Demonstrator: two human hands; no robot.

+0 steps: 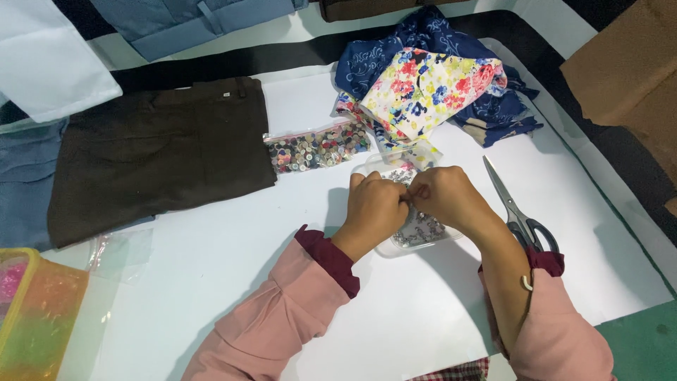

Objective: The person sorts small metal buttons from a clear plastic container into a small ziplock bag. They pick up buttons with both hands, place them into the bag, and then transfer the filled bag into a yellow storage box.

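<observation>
My left hand point(374, 212) and my right hand point(444, 197) meet fingertip to fingertip over a clear plastic box point(423, 240) of small silvery metal pieces. The fingers pinch together on something tiny between them; what it is stays hidden. Both arms wear pink sleeves with dark red cuffs. A zip bag of mixed buttons point(317, 147) lies just beyond the box. Grey-handled scissors point(518, 212) lie shut to the right of my right hand.
Folded dark brown trousers point(162, 155) lie at the left on the white sheet point(211, 282). Floral and blue patterned cloth point(430, 77) is heaped at the back. A translucent yellow-green box point(35, 317) stands at the lower left. Brown fabric point(627, 77) lies far right.
</observation>
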